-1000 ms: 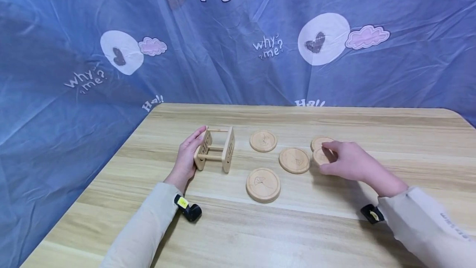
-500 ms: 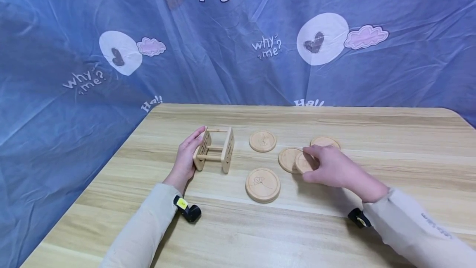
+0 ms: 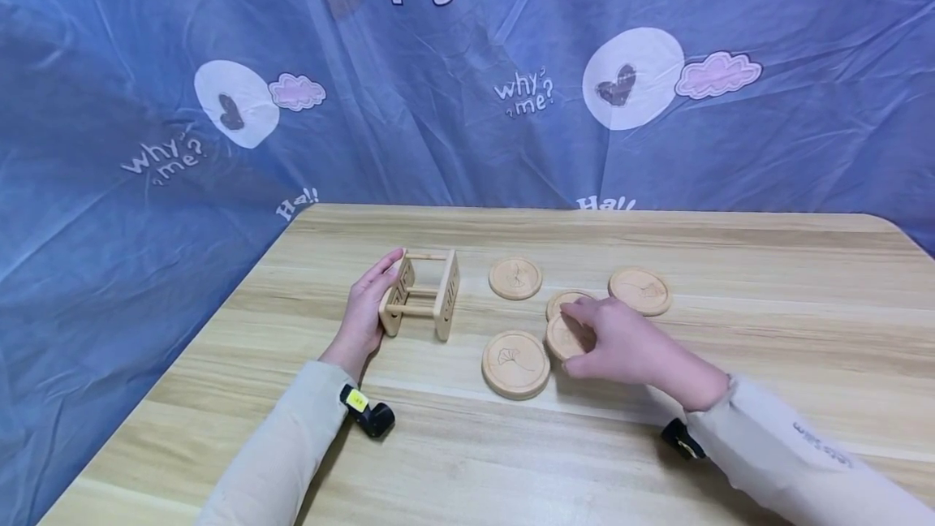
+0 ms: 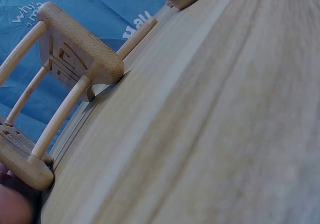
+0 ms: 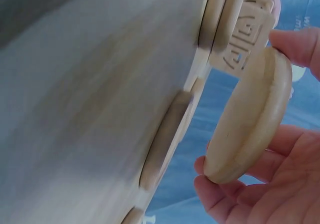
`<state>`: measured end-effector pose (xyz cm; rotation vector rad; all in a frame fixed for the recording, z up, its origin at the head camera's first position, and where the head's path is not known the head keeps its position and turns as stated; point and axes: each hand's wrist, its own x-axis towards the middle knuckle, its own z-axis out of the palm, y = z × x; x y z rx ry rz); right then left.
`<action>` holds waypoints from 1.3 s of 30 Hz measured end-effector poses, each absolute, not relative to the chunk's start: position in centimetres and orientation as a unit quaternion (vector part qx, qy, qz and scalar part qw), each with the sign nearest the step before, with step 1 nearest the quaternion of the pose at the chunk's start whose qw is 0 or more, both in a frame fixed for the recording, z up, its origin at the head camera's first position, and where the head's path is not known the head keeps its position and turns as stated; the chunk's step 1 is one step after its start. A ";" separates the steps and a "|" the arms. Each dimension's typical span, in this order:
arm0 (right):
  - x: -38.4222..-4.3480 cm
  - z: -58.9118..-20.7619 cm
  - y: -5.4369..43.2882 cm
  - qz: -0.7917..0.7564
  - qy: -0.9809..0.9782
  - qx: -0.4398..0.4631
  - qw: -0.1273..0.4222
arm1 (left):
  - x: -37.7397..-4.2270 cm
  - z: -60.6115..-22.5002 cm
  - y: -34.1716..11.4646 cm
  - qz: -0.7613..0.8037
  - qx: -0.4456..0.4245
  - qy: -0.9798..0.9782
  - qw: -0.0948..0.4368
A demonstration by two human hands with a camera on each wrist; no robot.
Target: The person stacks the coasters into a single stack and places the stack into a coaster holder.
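My left hand (image 3: 365, 307) lies along the outer left side of a small wooden coaster holder (image 3: 447, 299), its visible fingers fairly straight against the panel. The holder has two cut-out side panels joined by round rods. My right hand (image 3: 621, 341) pinches a round wooden coaster (image 5: 250, 119) by its edge, thumb on one side and fingers on the other. This coaster is raised and tilted in the right wrist view. In the head view it overlaps another coaster (image 3: 562, 300) behind it. Left of it lie two stacked coasters (image 3: 515, 364), the top one engraved with a leaf.
Two more coasters lie on the wooden table (image 3: 467, 461), a coaster (image 3: 515, 278) right of the holder and a coaster (image 3: 641, 291) beyond my right hand. A blue printed cloth (image 3: 438, 144) hangs behind the table and along its left.
My right hand has carried the pinched coaster leftward and nearer the person, away from the far-right coaster, toward the stacked pair. The left hand and holder have stayed in place.
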<state>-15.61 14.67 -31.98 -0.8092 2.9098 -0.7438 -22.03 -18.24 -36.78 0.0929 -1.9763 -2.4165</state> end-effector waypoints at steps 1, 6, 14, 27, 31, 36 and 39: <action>-15.6 -32.0 14.5 -0.238 0.935 -0.264 0.015 | -22.0 -36.8 -18.2 -0.773 0.029 -0.633 0.009; -15.4 -32.2 13.6 -0.240 0.932 -0.270 0.013 | -22.0 -36.8 -18.3 -0.773 0.029 -0.634 0.010; -15.0 -32.2 12.4 -0.258 0.931 -0.258 0.025 | -22.0 -36.7 -18.3 -0.773 0.027 -0.634 0.011; -14.8 -32.6 10.7 -0.262 0.925 -0.270 0.050 | -21.9 -37.0 -18.3 -0.776 0.029 -0.630 0.010; -14.9 -32.8 10.2 -0.257 0.924 -0.279 0.045 | -21.9 -36.9 -18.3 -0.774 0.028 -0.632 0.011; -15.0 -32.8 9.6 -0.246 0.922 -0.297 0.034 | -22.0 -36.9 -18.3 -0.773 0.026 -0.633 0.010; -15.0 -32.7 9.3 -0.248 0.921 -0.296 0.040 | -22.1 -36.8 -18.4 -0.773 0.025 -0.634 0.012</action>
